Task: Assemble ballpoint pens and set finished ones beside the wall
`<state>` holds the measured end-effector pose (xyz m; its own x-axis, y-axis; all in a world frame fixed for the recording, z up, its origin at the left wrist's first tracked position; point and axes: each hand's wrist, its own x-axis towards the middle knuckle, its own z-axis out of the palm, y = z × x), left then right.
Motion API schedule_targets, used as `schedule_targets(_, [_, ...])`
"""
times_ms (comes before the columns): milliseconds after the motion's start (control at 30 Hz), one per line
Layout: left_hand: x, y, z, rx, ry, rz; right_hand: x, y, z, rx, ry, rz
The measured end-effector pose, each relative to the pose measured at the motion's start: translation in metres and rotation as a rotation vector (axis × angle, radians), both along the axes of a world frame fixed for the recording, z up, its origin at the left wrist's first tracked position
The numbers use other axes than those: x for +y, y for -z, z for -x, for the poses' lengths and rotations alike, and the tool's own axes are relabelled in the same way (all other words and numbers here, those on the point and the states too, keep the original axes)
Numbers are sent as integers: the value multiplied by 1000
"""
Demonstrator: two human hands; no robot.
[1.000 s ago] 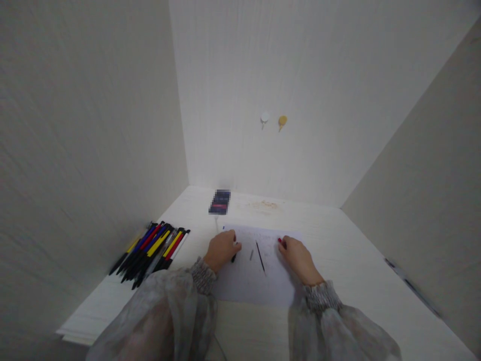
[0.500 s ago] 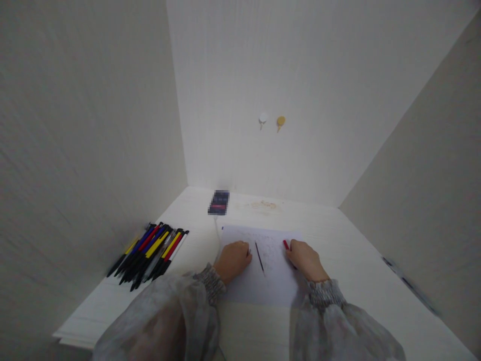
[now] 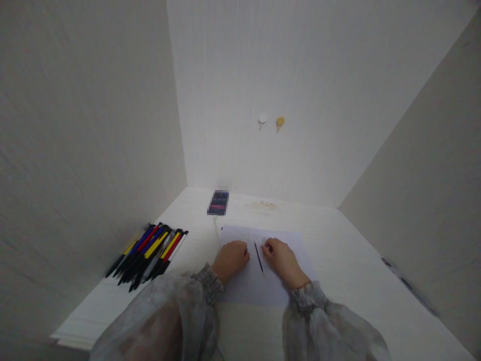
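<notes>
Black and slim, the pen refill (image 3: 259, 257) lies on pale paper (image 3: 259, 293) between left hand (image 3: 230, 260) and right hand (image 3: 281, 259), both curled, their grip impossible to tell; the right has shifted inward, nearer the refill.

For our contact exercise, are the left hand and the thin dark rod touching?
Apart: the head view shows a strip of white paper between the left hand and the thin dark rod.
</notes>
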<state>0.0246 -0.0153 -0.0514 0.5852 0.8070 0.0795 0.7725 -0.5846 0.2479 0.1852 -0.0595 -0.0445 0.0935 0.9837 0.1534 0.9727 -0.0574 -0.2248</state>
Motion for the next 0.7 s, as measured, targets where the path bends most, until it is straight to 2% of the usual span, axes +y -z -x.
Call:
schedule_targets(100, [0,-1,0,-3,-4,8,-1,5,17,-30,-49,9])
schedule_targets(233, [0,-1,0,4,-8,34,-3,5,22,-97,-24,63])
schedule_targets(467, [1,1,0,-11,-4,-6,-2,3,14,-81,41,179])
schedule_targets(567, [2,1,1,-15,-10,-4,-1,1,6,-60,60,155])
schedule_targets(700, [5,-2,2,-35,-28,14,2,-2,-6,-44,162,120])
